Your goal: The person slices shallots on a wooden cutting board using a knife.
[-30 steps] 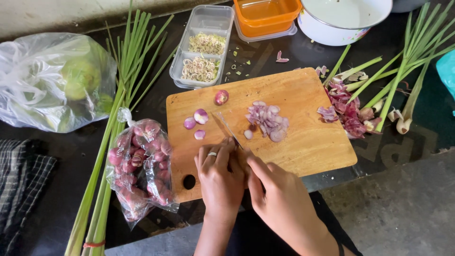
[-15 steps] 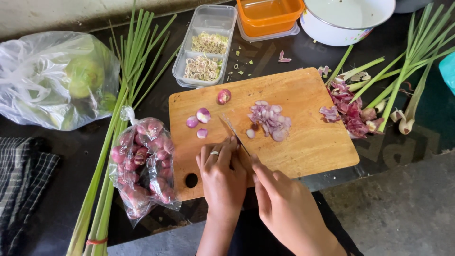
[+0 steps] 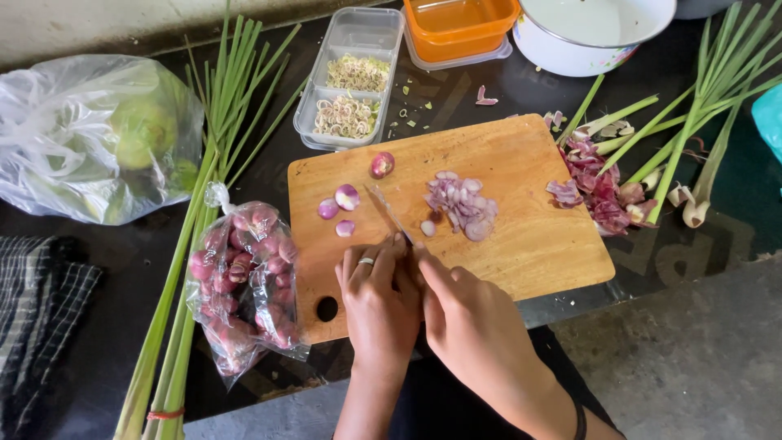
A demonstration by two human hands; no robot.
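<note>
My left hand (image 3: 379, 297), with a ring on one finger, rests fingers-down on the near edge of the wooden cutting board (image 3: 529, 244). Whatever lies under its fingertips is hidden. Pressed against it, my right hand (image 3: 468, 322) grips a knife (image 3: 387, 210) whose thin blade points away and to the left across the board. A pile of sliced shallot (image 3: 460, 205) lies right of the blade. Three peeled shallot pieces (image 3: 342, 208) sit left of it, and a whole peeled shallot (image 3: 380, 165) lies near the board's far edge.
A clear bag of shallots (image 3: 240, 281) and long lemongrass stalks (image 3: 208, 179) lie left of the board. A bag of green fruit (image 3: 98, 134) sits far left. Behind are a divided tray of sliced lemongrass (image 3: 346, 90), an orange tub (image 3: 458, 24) and a white pot (image 3: 590, 33). Shallot peels (image 3: 599, 191) and more lemongrass stalks (image 3: 692, 106) lie right.
My right hand has closed in against my left hand, and the blade has shifted slightly left on the board. The rest stays put.
</note>
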